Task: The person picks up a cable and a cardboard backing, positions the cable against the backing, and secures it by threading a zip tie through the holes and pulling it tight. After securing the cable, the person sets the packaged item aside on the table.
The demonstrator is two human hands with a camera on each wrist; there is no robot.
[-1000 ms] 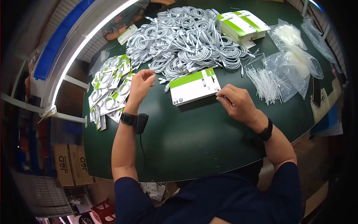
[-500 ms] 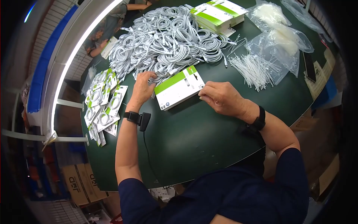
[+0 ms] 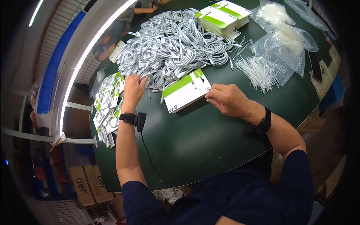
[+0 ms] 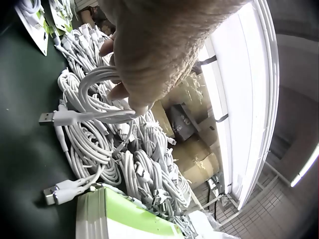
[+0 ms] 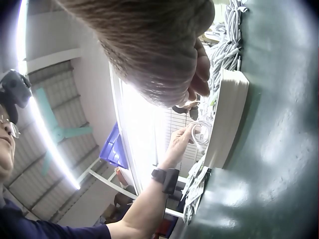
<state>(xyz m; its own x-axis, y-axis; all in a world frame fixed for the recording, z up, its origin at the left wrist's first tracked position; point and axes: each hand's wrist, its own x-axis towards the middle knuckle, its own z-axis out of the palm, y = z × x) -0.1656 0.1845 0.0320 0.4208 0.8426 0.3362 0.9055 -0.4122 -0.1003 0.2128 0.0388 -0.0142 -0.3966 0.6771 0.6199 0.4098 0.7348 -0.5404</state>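
Observation:
My left hand pinches a coiled white-grey USB cable at the near left edge of the large cable pile. In the left wrist view, the cable's USB plug sticks out past the fingers. A stack of white-and-green packaging cards lies on the table between the hands. My right hand has its fingers curled and its fingertips right at the stack's right corner. The right wrist view shows those fingertips over the stack's upper side; I cannot tell whether they hold anything.
Carded cables lie heaped at the left. More card stacks stand at the back. White cable ties, plastic bags and a phone-like dark slab lie at the right. Another person's arm is across the table.
My left hand has moved left and forward to the cable pile and now holds a coiled cable. The right hand stays by the card stack's corner. The head view has shifted.

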